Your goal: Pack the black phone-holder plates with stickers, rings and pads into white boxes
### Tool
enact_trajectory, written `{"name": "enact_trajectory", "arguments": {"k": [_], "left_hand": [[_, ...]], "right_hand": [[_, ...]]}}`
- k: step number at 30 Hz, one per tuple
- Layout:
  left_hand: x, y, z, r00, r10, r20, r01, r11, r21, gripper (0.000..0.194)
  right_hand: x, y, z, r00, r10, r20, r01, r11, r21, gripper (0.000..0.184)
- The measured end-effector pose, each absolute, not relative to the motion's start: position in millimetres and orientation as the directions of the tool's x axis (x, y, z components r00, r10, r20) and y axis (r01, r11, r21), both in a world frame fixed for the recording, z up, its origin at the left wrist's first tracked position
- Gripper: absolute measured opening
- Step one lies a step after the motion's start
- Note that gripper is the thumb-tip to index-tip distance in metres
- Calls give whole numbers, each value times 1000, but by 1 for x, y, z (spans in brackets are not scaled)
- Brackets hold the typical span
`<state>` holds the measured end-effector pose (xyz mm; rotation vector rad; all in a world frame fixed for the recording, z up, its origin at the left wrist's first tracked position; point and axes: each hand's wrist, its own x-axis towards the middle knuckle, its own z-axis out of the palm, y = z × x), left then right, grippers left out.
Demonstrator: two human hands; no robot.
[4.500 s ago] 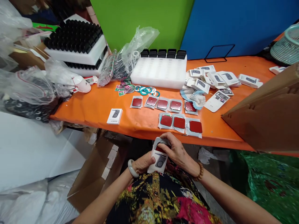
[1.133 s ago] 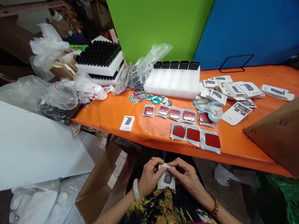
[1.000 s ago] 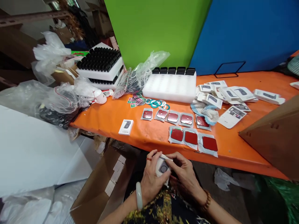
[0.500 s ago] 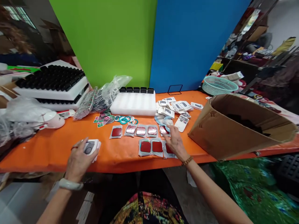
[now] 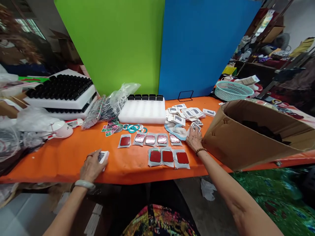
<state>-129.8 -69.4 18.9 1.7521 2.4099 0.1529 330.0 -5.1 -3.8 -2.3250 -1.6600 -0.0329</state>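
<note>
My left hand (image 5: 91,166) is closed around a small stack of flat white boxes (image 5: 103,156) with a dark picture on top, at the table's front left. My right hand (image 5: 195,141) has its fingers over a flattened white box (image 5: 196,126), beside the big carton; its fingertips are partly hidden. Just left of it lies a crumpled white and blue cloth (image 5: 179,131). Dark red square pads in clear wrappers lie in two rows: a back row with a pad (image 5: 150,139) near its middle, and a front row of three with a pad (image 5: 167,156) at its centre.
A tall open carton (image 5: 221,144) stands at the right. Loose white boxes (image 5: 188,113) are heaped behind the cloth. A white foam block (image 5: 142,113) holds black pieces at the back. Teal rings (image 5: 133,127), printed cards (image 5: 112,127) and plastic bags (image 5: 118,98) lie left of centre.
My right hand has moved right, from the end pad of the back row to the flattened white box. My left hand keeps its stack, now slightly lower and turned more edge-on.
</note>
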Motion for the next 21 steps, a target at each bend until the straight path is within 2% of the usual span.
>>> {"name": "enact_trajectory", "arguments": {"k": [4,7,10,12,14,16,19,21], "left_hand": [[-122,-67,19,-315,948,-44,934,318,162,61],[-114,-70,20,-307,949,73,936,288,201,63],[-89,-86,28,-224,941,252,922,121,368,62],[-61,-104,36,-99,954,283,840,-72,538,65],[-32,-122,43,22,976,217,704,-169,690,63],[-8,-138,48,156,985,78,553,-152,819,66],[8,-152,44,378,910,-169,342,32,939,56],[7,-158,34,489,827,-278,175,219,960,50]], "right_hand": [[329,-9,8,338,905,259,928,-274,-253,47],[332,-16,26,317,869,381,931,-208,-299,36],[320,-35,51,265,795,546,922,-43,-385,30],[297,-57,67,180,782,596,859,171,-483,24],[266,-83,76,61,854,516,696,334,-636,17],[232,-108,74,-125,939,320,472,340,-813,14],[195,-131,57,-357,934,20,192,94,-977,11],[185,-135,43,-450,883,-132,39,-129,-991,20]]}}
